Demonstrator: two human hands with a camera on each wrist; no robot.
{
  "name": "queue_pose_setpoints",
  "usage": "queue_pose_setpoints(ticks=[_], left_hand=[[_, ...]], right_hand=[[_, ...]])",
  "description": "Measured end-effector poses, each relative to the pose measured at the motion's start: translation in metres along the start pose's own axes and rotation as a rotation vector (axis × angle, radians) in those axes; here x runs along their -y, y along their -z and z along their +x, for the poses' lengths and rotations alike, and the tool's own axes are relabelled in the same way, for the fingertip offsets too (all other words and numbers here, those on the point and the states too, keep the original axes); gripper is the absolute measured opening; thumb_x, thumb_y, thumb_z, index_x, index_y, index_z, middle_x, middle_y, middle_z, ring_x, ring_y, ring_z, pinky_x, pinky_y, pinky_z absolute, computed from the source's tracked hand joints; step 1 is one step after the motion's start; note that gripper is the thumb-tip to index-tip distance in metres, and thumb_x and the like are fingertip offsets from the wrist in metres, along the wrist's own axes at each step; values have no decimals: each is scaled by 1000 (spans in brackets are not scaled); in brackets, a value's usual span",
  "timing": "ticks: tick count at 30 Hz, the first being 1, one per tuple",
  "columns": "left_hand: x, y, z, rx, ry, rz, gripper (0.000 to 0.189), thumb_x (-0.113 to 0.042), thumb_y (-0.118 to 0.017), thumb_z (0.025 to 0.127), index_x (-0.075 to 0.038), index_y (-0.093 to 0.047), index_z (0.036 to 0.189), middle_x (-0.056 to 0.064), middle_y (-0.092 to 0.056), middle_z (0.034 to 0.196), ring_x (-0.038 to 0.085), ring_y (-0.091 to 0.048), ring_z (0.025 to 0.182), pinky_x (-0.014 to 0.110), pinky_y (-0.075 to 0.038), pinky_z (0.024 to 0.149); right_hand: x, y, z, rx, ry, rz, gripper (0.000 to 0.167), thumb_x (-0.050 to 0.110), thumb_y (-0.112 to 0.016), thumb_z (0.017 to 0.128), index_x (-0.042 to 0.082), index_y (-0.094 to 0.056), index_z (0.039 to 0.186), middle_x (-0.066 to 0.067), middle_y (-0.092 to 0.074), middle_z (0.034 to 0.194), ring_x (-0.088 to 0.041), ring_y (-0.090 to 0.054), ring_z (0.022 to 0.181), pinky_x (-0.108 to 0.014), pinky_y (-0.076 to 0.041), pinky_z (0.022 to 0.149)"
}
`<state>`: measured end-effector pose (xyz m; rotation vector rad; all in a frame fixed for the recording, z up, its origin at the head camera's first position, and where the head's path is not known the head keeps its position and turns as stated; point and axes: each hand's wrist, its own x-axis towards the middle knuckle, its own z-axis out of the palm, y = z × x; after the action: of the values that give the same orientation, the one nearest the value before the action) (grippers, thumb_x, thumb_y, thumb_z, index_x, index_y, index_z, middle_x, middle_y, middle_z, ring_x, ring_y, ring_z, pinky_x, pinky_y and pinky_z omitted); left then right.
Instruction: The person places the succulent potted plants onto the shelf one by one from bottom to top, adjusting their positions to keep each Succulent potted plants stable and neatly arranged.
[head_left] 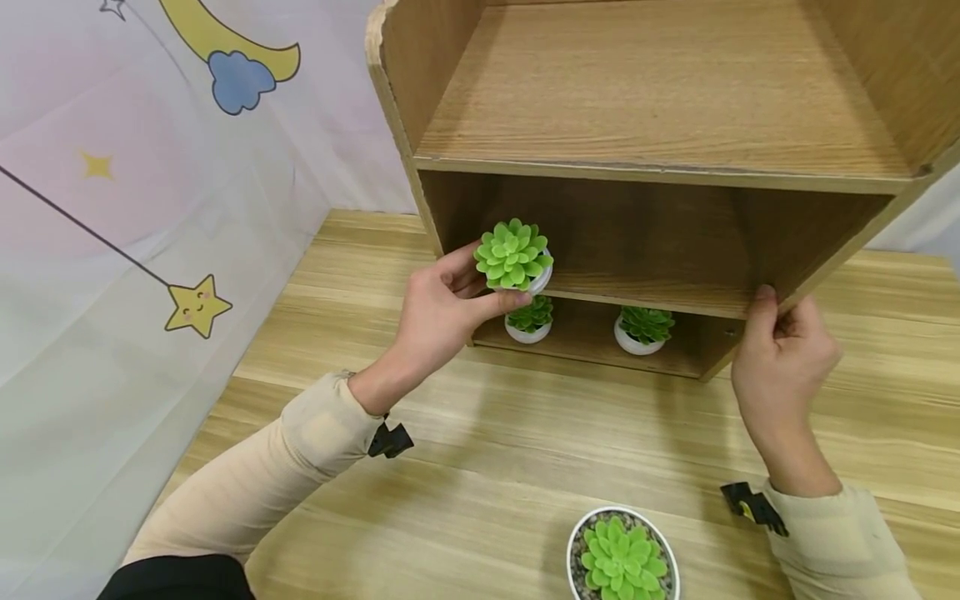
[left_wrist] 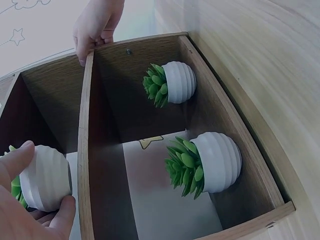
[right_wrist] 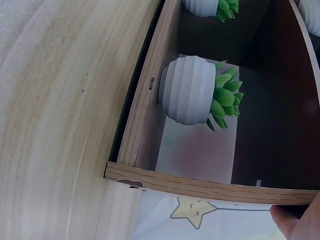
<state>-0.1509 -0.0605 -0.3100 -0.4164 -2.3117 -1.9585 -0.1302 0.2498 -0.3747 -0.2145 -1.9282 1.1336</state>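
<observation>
My left hand [head_left: 438, 312] grips a small potted succulent [head_left: 512, 254] by its white ribbed pot [left_wrist: 46, 178], thumb on one side and fingers on the other. It is at the left front of the middle compartment of a wooden shelf [head_left: 660, 173]. My right hand [head_left: 783, 367] holds the shelf's right side panel at the middle board, thumb on the front. Two more potted succulents stand in the bottom compartment, a left one [head_left: 528, 321] below the held pot and a right one [head_left: 643, 327].
Nearer on the wooden table [head_left: 420, 508] stands another succulent in a round white pot [head_left: 622, 557]. The shelf's top level [head_left: 660, 83] lies above the middle compartment. A printed curtain [head_left: 112, 250] hangs at the left.
</observation>
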Motion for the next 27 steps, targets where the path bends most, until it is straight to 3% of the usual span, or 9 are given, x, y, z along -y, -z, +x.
queue_pose_setpoints(ticks=[9, 18, 27], left_hand=[[-1, -3, 5, -1, 8, -40, 61, -10, -87, 75, -6, -62, 131, 2, -68, 118, 17, -67, 103, 30, -52, 89], [-2, -4, 9, -21, 12, -78, 58, -5, -86, 75, -3, -63, 129, 6, -67, 119, 18, -65, 106, 29, -50, 92], [-1, -8, 14, -25, 34, -40, 60, -8, -87, 74, -3, -62, 129, 5, -67, 119, 16, -65, 106, 28, -51, 90]], right_hand=[[3, 0, 0, -1, 11, 5, 27, 8, -55, 97, -10, -63, 78, 12, -46, 60, -1, -37, 52, -12, -26, 49], [0, 0, 0, 0, 12, -10, 26, 9, -56, 97, -9, -64, 79, 14, -47, 60, -1, -38, 52, -12, -26, 49], [0, 0, 0, 4, 0, -1, 26, 9, -55, 97, -9, -63, 79, 12, -46, 60, -1, -37, 52, -13, -26, 49]])
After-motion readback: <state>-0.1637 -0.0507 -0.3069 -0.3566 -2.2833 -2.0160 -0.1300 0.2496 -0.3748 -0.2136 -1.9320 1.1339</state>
